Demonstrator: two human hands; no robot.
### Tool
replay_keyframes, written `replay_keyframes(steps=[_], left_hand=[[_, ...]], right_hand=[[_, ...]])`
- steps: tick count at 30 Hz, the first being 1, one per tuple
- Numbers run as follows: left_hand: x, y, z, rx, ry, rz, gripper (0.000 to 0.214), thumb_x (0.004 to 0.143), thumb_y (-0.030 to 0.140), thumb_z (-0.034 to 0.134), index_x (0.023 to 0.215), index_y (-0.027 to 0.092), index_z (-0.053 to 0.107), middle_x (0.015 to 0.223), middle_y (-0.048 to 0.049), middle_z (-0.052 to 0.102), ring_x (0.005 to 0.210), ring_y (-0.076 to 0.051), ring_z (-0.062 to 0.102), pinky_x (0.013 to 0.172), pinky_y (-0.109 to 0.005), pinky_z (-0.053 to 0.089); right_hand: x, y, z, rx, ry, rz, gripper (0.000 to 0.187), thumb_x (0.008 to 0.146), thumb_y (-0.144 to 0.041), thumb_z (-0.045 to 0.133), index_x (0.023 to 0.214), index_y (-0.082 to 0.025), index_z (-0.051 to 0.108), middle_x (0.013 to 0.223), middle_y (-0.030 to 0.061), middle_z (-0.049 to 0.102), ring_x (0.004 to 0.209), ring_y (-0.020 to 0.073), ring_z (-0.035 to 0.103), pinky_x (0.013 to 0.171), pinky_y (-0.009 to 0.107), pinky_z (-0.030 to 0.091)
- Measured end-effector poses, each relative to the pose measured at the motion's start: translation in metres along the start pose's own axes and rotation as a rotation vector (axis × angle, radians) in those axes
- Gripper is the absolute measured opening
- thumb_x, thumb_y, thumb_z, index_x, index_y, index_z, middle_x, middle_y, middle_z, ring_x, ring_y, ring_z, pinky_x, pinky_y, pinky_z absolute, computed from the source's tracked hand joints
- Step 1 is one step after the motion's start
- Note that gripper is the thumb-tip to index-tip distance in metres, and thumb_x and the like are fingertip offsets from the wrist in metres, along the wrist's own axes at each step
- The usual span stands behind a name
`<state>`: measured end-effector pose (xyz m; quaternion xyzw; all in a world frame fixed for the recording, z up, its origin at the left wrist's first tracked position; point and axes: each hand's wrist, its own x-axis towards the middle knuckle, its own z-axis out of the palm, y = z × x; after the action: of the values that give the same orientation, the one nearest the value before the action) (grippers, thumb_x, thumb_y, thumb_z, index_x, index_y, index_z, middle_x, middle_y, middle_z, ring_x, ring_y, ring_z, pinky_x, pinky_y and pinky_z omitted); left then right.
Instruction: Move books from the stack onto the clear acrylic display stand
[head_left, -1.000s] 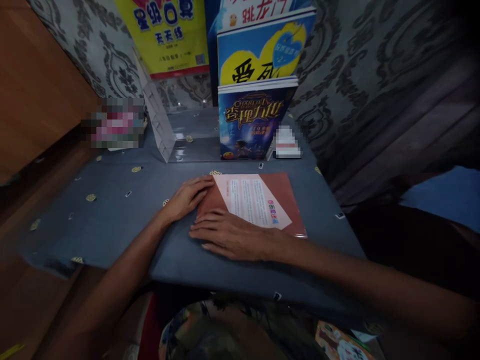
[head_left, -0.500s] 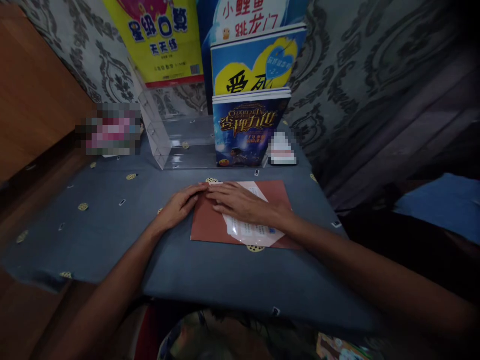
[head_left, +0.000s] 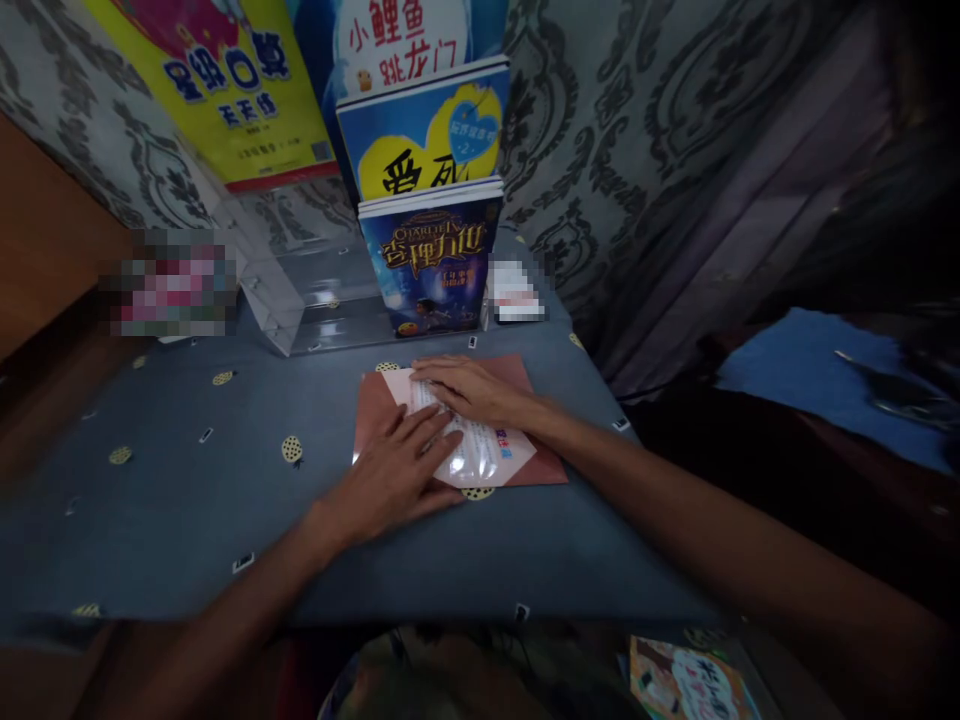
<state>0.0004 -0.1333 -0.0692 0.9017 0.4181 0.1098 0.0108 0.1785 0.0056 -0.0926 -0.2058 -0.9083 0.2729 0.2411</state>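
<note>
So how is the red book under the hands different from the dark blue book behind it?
The red book lies flat on the table; the dark blue book stands upright in a clear rack. The left hand and right hand rest on the red book; nothing touches the dark blue book. Both carry printed text.

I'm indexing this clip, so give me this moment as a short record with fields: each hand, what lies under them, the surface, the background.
Left hand: open, palm down across the pale printed sheet
Right hand: open, flat on the sheet's upper part
Under the sheet: red-brown cover, lying flat
Surface: blue-grey tablecloth with small spots
Behind: clear stand holding an upright dark blue book and a blue and yellow book; yellow book against the wall
</note>
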Motion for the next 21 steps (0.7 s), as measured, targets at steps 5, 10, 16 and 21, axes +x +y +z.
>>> replay_keyframes(steps=[5,10,16,21], left_hand=[[0.006,0.007,0.004,0.058,0.006,0.021,0.061,0.099,0.06,0.046,0.142,0.017,0.05,0.147,-0.0154,0.058,0.142,-0.03,0.047,0.118,-0.057,0.037],[0.003,0.007,0.006,0.139,0.044,0.045,0.058,0.101,0.057,0.043,0.141,0.016,0.051,0.146,-0.0149,0.059,0.141,-0.029,0.049,0.117,-0.053,0.039],[0.002,0.012,0.009,0.24,0.137,0.115,0.051,0.104,0.05,0.042,0.133,0.011,0.056,0.131,-0.0152,0.069,0.125,-0.029,0.063,0.105,-0.046,0.052],[0.002,0.018,0.005,0.359,0.162,0.175,0.042,0.105,0.04,0.045,0.128,0.008,0.058,0.123,-0.0163,0.073,0.114,-0.029,0.069,0.094,-0.041,0.059]], right_hand=[[0.0,0.003,-0.006,0.028,0.08,0.034,0.034,0.102,-0.023,0.046,0.129,-0.024,0.067,0.132,0.0078,0.07,0.126,0.0225,0.063,0.109,0.047,0.047],[-0.006,0.013,-0.015,0.031,0.139,0.089,0.035,0.101,-0.024,0.046,0.129,-0.021,0.065,0.13,0.01,0.071,0.121,0.0231,0.064,0.106,0.046,0.049],[-0.013,0.021,-0.02,0.005,0.18,0.129,0.034,0.099,-0.022,0.046,0.124,-0.019,0.069,0.124,0.0112,0.073,0.117,0.024,0.066,0.103,0.046,0.05],[-0.013,0.02,-0.02,0.069,0.261,0.178,0.032,0.096,-0.019,0.049,0.118,-0.022,0.072,0.118,0.0076,0.075,0.108,0.0222,0.069,0.097,0.043,0.054]])
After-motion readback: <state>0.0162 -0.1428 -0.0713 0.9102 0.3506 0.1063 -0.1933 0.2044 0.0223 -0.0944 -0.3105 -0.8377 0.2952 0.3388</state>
